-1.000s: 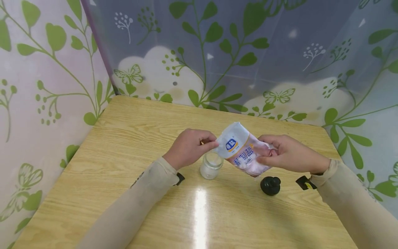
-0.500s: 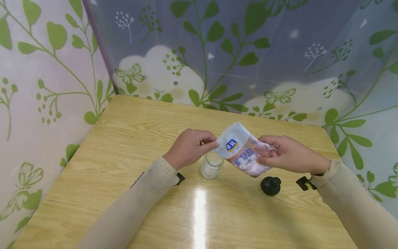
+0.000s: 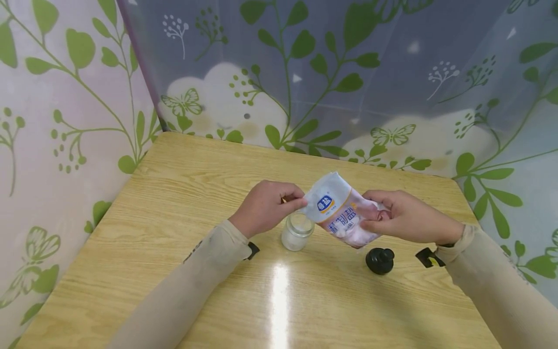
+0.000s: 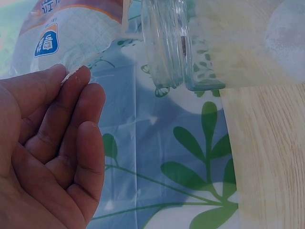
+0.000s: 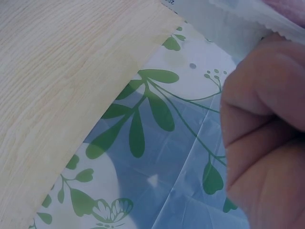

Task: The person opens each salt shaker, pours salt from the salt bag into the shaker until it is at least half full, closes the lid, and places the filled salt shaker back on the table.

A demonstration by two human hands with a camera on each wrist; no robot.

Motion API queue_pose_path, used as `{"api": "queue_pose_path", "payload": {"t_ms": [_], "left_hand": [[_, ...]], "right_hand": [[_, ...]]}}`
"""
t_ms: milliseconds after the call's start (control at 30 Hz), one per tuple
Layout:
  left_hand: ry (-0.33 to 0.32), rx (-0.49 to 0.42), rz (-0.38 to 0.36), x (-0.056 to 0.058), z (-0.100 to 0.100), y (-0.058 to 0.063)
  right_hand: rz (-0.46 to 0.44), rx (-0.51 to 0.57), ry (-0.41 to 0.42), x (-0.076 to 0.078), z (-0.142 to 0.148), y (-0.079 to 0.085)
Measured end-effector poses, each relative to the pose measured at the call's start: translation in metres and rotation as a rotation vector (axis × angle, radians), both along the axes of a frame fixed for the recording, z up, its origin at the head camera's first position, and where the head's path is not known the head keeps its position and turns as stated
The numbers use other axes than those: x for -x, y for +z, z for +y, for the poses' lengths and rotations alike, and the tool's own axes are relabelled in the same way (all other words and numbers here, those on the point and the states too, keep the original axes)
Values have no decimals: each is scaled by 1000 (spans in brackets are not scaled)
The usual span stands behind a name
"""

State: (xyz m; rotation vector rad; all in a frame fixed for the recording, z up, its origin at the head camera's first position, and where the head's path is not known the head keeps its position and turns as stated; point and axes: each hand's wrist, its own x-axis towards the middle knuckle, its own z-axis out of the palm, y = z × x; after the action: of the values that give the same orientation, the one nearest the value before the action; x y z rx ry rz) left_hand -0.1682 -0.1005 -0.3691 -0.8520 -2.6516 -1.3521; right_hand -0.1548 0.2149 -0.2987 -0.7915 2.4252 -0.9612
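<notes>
A white and pink bag of salt (image 3: 333, 206) is tilted over an open glass jar (image 3: 298, 232), its torn end toward the jar's mouth. The left hand (image 3: 270, 206) pinches the bag's corner between thumb and index finger; in the left wrist view the other fingers curl loosely. The right hand (image 3: 403, 215) grips the lower part of the bag, thumb in front. White salt (image 4: 290, 38) lies in the jar, and a thin pale stream appears between bag and jar mouth in the left wrist view. In the right wrist view the right hand (image 5: 269, 119) hides most of the bag.
A black knobbed lid (image 3: 380, 261) lies on the wooden table (image 3: 196, 184), right of the jar and below the bag. Leaf-patterned cloth walls (image 3: 218, 106) rise behind and beside the table. Dark straps (image 3: 429, 257) show near both wrists.
</notes>
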Motion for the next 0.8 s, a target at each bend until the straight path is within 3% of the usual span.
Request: {"api": "queue_pose_path", "payload": {"t_ms": [800], "left_hand": [[-4,21,-7,0,2,2]], "right_hand": [[-36,13,1,-1,0,0]]}}
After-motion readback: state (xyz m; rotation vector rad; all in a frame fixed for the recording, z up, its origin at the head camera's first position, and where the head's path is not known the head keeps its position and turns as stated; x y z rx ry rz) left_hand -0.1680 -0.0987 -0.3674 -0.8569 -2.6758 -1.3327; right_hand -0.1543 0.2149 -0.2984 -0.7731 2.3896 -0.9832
